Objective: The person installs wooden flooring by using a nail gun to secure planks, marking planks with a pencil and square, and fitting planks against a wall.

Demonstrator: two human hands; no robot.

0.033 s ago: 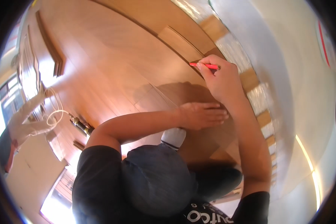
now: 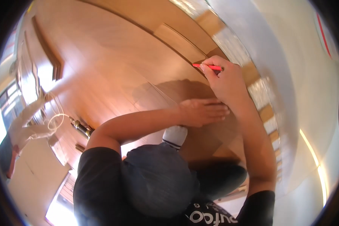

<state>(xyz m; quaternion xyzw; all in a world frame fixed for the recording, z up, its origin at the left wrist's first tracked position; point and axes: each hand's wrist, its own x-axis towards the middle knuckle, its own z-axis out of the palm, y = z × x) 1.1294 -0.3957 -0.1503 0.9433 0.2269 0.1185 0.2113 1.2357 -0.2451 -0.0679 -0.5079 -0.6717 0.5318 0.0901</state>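
A slim red pencil (image 2: 213,67) is pinched between the thumb and fingers of my right hand (image 2: 226,77). Its tip points left, at the edge where a short wooden plank (image 2: 182,40) lies by the larger laminate floor (image 2: 113,49). My left hand (image 2: 204,112) rests flat on the boards just below, fingers stretched out to the right and nothing in them. It is close to my right wrist, and its shadow falls on the floor. My kneeling leg and white sock (image 2: 175,136) are under my left forearm.
Foil-like underlay (image 2: 235,51) with wooden strips (image 2: 266,113) runs along the pale wall at the right. A tool with a pale cord (image 2: 80,127) lies on the floor at left. Stacked planks (image 2: 45,45) lie beyond it. Another person (image 2: 26,124) is at the far left.
The whole view has shifted slightly. My left hand and the pencil in my right hand look nearly unchanged against the boards.
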